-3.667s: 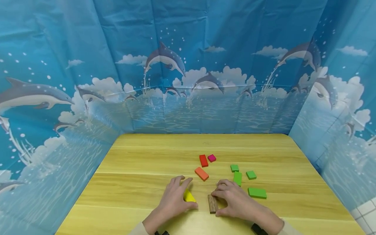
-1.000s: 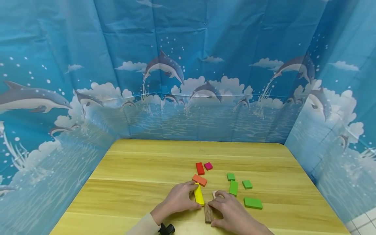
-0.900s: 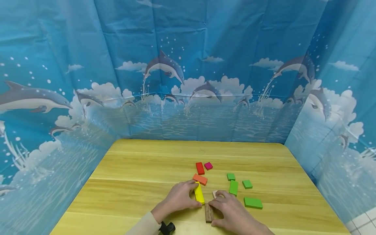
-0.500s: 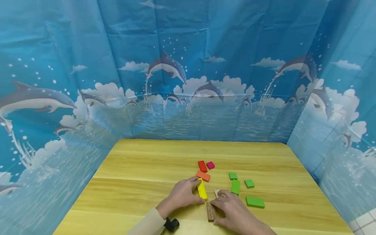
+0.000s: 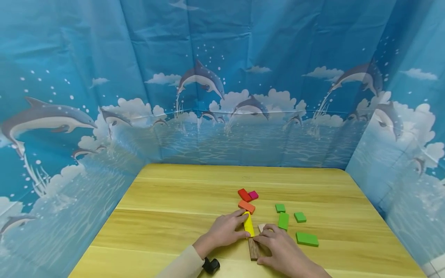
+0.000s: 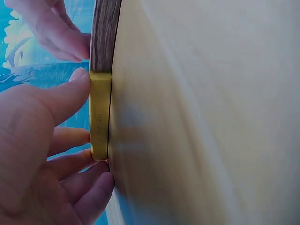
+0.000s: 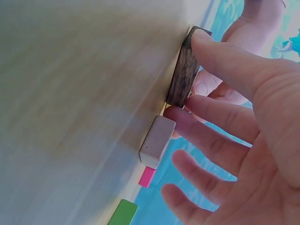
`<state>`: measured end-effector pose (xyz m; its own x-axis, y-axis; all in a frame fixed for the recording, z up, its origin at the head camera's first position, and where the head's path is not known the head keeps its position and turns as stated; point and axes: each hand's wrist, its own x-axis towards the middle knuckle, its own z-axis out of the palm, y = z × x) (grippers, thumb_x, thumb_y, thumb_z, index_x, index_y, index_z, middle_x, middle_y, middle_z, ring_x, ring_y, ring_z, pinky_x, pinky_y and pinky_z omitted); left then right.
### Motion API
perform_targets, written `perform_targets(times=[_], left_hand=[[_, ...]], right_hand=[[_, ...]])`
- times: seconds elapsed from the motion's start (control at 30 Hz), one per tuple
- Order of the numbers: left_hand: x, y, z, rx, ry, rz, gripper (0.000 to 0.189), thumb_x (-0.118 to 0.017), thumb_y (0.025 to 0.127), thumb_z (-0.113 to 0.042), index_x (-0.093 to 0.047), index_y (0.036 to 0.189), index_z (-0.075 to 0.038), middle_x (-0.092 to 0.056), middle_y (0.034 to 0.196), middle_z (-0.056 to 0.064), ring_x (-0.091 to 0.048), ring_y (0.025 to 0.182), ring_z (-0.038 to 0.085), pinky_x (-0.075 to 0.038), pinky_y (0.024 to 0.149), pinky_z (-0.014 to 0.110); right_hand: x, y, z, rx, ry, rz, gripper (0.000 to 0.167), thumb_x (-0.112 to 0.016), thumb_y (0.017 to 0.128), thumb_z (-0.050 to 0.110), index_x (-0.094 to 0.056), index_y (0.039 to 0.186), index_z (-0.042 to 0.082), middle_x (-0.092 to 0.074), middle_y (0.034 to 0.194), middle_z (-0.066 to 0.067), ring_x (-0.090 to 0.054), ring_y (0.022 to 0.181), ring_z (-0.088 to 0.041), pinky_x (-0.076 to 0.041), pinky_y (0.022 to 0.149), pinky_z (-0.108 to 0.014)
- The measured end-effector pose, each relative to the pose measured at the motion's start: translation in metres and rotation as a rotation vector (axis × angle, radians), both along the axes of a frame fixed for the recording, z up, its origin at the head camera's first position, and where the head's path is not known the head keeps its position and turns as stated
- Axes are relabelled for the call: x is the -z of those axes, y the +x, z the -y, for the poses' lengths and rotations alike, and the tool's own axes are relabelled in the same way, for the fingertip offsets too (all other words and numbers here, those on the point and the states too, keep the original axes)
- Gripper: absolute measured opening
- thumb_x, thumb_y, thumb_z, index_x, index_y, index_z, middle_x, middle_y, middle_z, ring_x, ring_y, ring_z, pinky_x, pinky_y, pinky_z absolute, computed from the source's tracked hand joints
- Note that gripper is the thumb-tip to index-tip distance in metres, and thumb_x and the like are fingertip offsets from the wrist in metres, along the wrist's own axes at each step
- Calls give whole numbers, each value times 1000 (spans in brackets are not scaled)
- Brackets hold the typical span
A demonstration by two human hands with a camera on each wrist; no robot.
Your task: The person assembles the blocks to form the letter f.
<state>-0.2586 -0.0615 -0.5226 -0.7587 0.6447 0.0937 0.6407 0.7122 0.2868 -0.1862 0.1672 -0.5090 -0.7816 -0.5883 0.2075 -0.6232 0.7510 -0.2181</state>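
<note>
— Anything in the left hand (image 5: 225,231)?

— Yes, a yellow block (image 5: 249,224). Pinched, with the thumb at the near end and fingers at the far end. Down on the wooden table (image 5: 167,216), between the brown block (image 5: 253,249) and the orange block (image 5: 247,206).

— And in the right hand (image 5: 281,249)?

— The brown block. Pinched too, thumb on the near end, pointing finger at the far end. Touching the yellow block, end to end.

— And close by?

— A pale block (image 7: 158,140), just past the right fingertips. Partly hidden from above.

— Farther back?

— A red block (image 5: 244,195) with a little pink block (image 5: 253,195) right beside it.

— Any green ones?

— Four, over to the right: a big green block (image 5: 307,239), a middle-sized green block (image 5: 283,221), and two small green squares (image 5: 300,217).

— And behind the table?

— A blue curtain (image 5: 222,46) with jumping dolphins.
</note>
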Motion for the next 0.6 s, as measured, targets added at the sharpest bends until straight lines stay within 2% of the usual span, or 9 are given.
perform_targets(times=[0.3, 0.6], left_hand=[[1, 1, -6, 7, -20, -23, 67, -58, 97, -57, -48, 152, -20, -37, 160, 1, -48, 136, 17, -49, 99, 40], [4, 2, -8, 35, -35, 3, 69, -56, 97, -57, -45, 154, -21, -33, 162, 1, -48, 136, 19, -49, 100, 40]], right_hand=[[0, 0, -2, -9, -18, -29, 56, -84, 76, 52, -76, 118, 17, -69, 112, 8, -54, 117, -27, -50, 90, -54], [3, 3, -2, -20, -36, -61, 54, -85, 73, 55, -77, 112, 18, -70, 109, 8, -55, 117, -27, -51, 88, -54]])
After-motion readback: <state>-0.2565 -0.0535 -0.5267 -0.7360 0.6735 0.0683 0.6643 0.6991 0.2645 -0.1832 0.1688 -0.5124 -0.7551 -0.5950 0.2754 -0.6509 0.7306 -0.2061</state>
